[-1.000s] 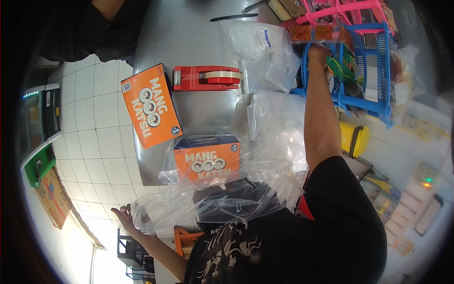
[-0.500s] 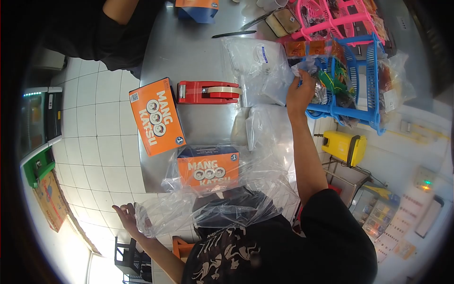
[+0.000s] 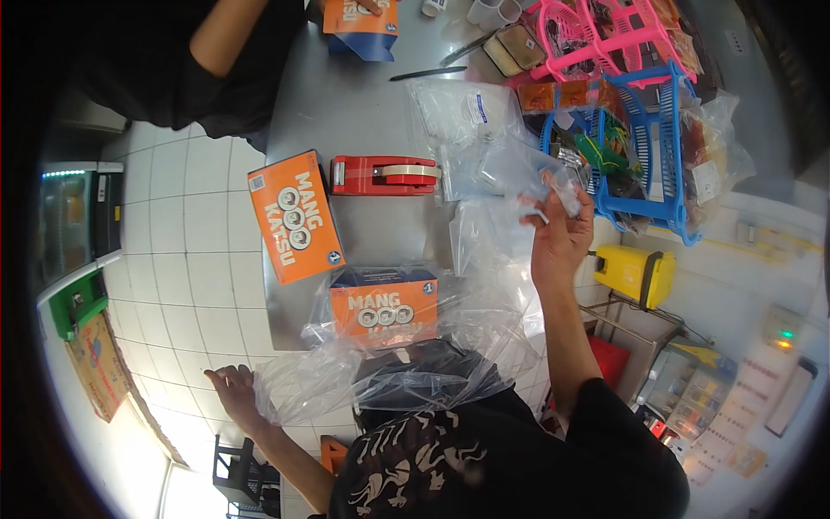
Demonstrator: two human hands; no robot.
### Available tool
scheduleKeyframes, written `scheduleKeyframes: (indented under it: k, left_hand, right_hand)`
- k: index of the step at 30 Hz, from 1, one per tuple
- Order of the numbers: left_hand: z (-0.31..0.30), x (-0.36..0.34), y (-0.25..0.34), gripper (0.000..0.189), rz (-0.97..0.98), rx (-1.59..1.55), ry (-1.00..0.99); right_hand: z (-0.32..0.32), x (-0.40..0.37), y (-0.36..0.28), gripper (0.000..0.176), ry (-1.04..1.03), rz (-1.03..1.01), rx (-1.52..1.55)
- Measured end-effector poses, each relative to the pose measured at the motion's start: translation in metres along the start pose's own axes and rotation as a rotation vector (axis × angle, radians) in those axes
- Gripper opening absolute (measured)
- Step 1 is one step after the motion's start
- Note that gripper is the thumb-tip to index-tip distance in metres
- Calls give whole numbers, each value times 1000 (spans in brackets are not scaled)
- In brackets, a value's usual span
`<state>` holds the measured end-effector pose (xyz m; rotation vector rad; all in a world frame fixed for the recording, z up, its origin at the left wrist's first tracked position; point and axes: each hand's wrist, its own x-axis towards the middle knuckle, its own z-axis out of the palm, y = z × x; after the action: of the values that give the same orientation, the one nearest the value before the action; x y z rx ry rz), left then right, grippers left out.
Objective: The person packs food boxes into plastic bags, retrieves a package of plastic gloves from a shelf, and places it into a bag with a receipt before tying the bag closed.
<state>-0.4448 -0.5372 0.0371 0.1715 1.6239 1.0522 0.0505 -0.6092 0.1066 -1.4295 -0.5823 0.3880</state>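
Observation:
My right hand (image 3: 566,229) is closed on a small clear plastic packet (image 3: 564,192), just left of the blue basket (image 3: 644,208). At the lower left, my left hand (image 3: 232,391) has loosely bent, spread fingers beside the end of a large clear plastic bag (image 3: 320,385). The bag lies across the front of an orange and blue box (image 3: 385,313) near my body. A second orange box (image 3: 298,216) lies to the left, next to a red tape dispenser (image 3: 385,176).
A co-worker's arm (image 3: 229,39) reaches in at the top left, a hand on another orange box (image 3: 361,45). A stack of clear bags (image 3: 467,108), a black pen (image 3: 428,74) and a pink basket (image 3: 596,52) are on the metal table (image 3: 320,112).
My right hand has come back from the blue basket towards my body with the small clear packet. The co-worker's hand now shows on the far box. The view has shifted slightly.

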Motion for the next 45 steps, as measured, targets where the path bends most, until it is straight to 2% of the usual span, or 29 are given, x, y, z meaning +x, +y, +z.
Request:
scheduleKeyframes:
  k: [1, 2, 3, 5, 7, 9, 11, 12, 13, 14, 15, 16, 17, 18, 20, 22, 24, 25, 28, 31, 33, 35, 37, 41, 43, 45]
  left_hand:
    - [10, -12, 9, 39, 17, 2, -6]
    - [33, -36, 18, 34, 196, 87, -181]
    - [56, -60, 29, 34, 376, 173, -355]
    - [94, -100, 53, 39, 592, 382, -650]
    - [130, -140, 73, 54, 815, 664, -864]
    - [167, -190, 85, 73, 1140, 1027, -967]
    - [199, -238, 79, 69, 1062, 818, -1059]
    - [203, -247, 73, 69, 1091, 827, -1059]
    - [204, -250, 62, 65, 926, 778, -1232]
    - [206, -249, 52, 60, 748, 728, -1400]
    - [206, -243, 44, 60, 769, 747, -1416]
    - [200, -234, 36, 57, 749, 759, -1614]
    - [195, -226, 30, 54, 717, 771, -1814]
    - [190, -220, 25, 54, 723, 794, -1830]
    - [168, -215, 21, 39, 562, 717, -1638]
    - [143, -220, 28, 21, 101, 568, -1285]
    - [122, -203, 38, 15, 246, 676, -1257]
    - [118, -206, 36, 13, 263, 656, -1116]
    - [111, -215, 52, 17, 377, 688, -879]
    - [94, -212, 63, 24, 484, 731, -701]
    - [83, -212, 68, 25, 540, 703, -640]
    - [68, -210, 73, 23, 533, 698, -595]
    - [64, -212, 71, 21, 521, 698, -555]
    - [64, -219, 63, 24, 499, 670, -515]
    - [64, -220, 62, 23, 480, 670, -522]
    - [63, -220, 60, 22, 485, 673, -522]
  right_hand:
    - [8, -4, -28, 62, -18, 185, 189]
    - [13, -9, -50, 71, -40, 367, 382]
    - [13, -13, -63, 71, -39, 360, 403]
    - [14, -20, -84, 82, -57, 498, 427]
    - [13, -28, -100, 86, -131, 497, 486]
    - [10, -40, -117, 90, -196, 492, 542]
    - [3, -54, -134, 99, -452, 591, 791]
    - [-2, -63, -136, 92, -579, 554, 785]
    - [-6, -71, -143, 92, -576, 537, 808]
    - [-11, -78, -153, 85, -710, 577, 594]
    - [-16, -82, -162, 78, -831, 609, 371]
    - [-17, -89, -167, 78, -815, 593, 391]
    - [-15, -96, -170, 69, -684, 642, 437]
    - [-16, -100, -170, 61, -553, 693, 482]
    - [-26, -104, -160, 59, -551, 619, 425]
    - [-34, -106, -144, 58, -551, 549, 358]
    - [-41, -104, -131, 55, -569, 543, 264]
    - [-40, -102, -129, 55, -560, 547, 272]
    - [-33, -91, -123, 52, -490, 513, 422]
    - [-32, -69, -97, 46, -610, 525, 452]
    - [-28, -44, -42, 40, -532, 353, -89]
    - [-15, -6, -1, 43, -290, 246, -544]
    - [-4, 28, 48, 56, -200, -207, -816]
    - [37, 75, 72, 68, -314, -314, -1057]
    - [46, 84, 84, 68, -503, -130, -1189]
    - [47, 84, 96, 64, -503, -167, -1238]
